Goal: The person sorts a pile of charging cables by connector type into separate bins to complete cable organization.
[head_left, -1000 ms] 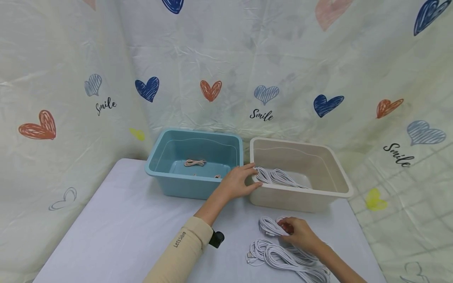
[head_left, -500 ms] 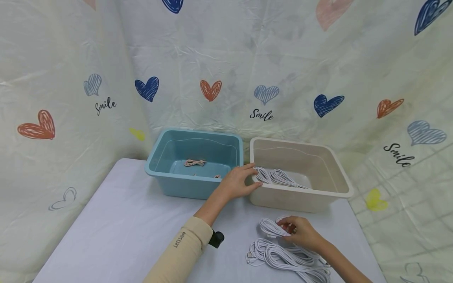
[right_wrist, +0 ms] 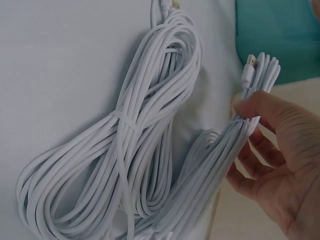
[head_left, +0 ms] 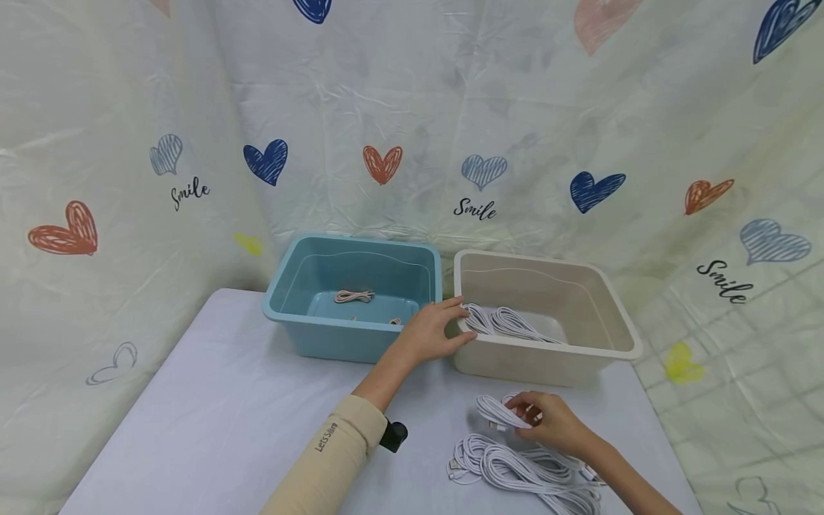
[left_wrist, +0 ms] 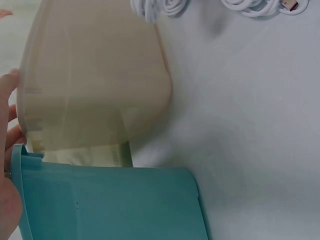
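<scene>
Nearest you, a pile of long white coiled charging cables (head_left: 528, 476) lies on the pale lilac tabletop (head_left: 225, 429), loose loops cinched at the middle w/ thin ties, so each bundle lifts as one piece. Your right hand (head_left: 553, 423) sits just above that pile, fingers and thumb curled round one smaller white cable bundle (head_left: 498, 413). It looks raised a little off the table, though contact under it can't be told. In the right wrist view the thumb (right_wrist: 262, 107) presses across the strands near the USB plug end (right_wrist: 248, 70), which keeps the loops from springing apart. That bundle is slim, glossy, evenly wound, plug tips poking out at one end; the bigger bundle (right_wrist: 125, 150) lies flat just beside it.

Your beige long sleeve (head_left: 328, 458) runs fwd to your left hand (head_left: 433, 332), which rests against the near-left corner of the cream rectangular plastic bin (head_left: 618, 343), thumb on the outer wall, fingers laid fairly straight over the rim; prob steadying the bin so it won't slide. The left wrist view shows only fingertips at the bin's edge.

Inside the cream bin lie more white cable coils (head_left: 508, 323), same sort as the held one. Touching its left side stands the teal rectangular plastic bin (head_left: 283, 307) w/ a pinkish cable bundle (head_left: 354, 295) on its floor; colours seem kept apart per bin. Behind both hangs the heart-print backdrop sheet (head_left: 412, 143)
</scene>
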